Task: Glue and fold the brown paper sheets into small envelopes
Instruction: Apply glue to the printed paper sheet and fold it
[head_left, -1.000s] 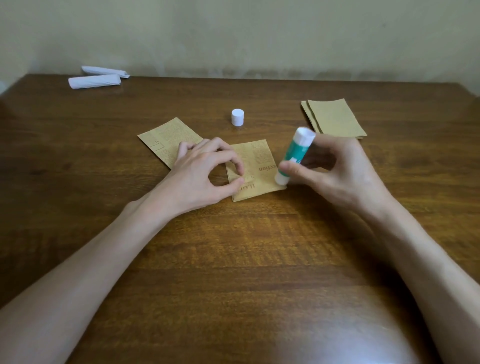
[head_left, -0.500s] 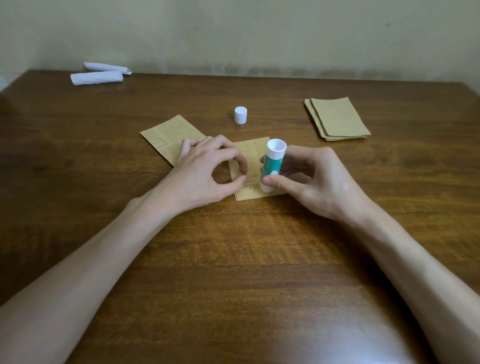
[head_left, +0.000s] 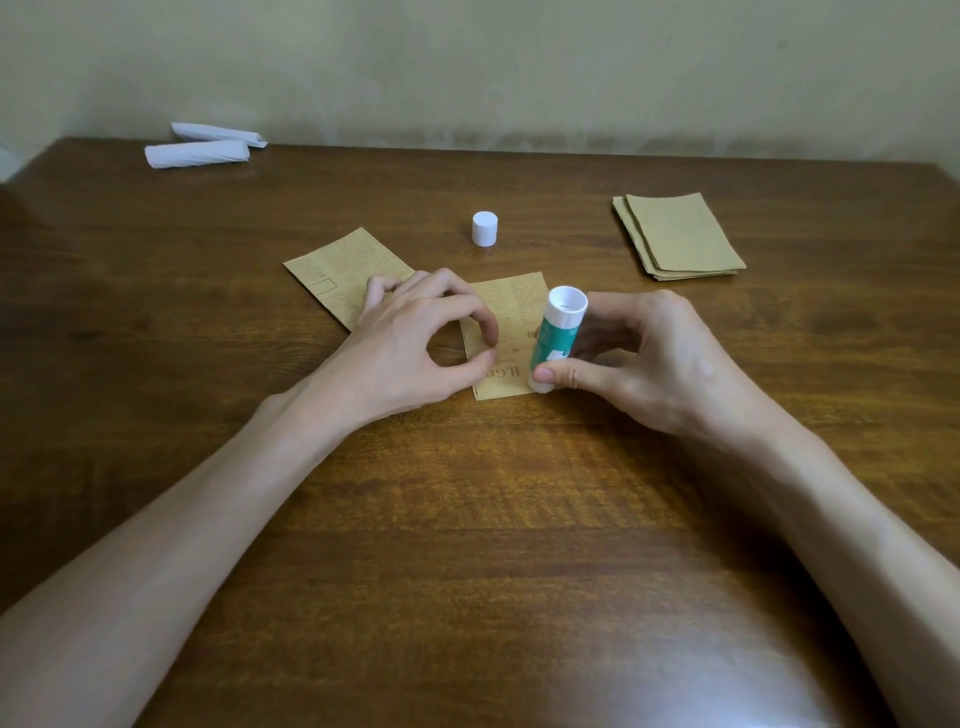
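So that it cannot slide, the printed sheet (head_left: 511, 306) mid-table is pinched down by thumb and forefinger of the left hand (head_left: 415, 343). The glue stick (head_left: 556, 338) is gripped in the right hand (head_left: 649, 364), tip down at the sheet's right edge.

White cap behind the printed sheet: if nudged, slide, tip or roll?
The small white cylindrical cap looks light, so likely slides on the glossy wooden table. Squat on its flat end, probably won't tip; laid sideways, it'd likely roll.
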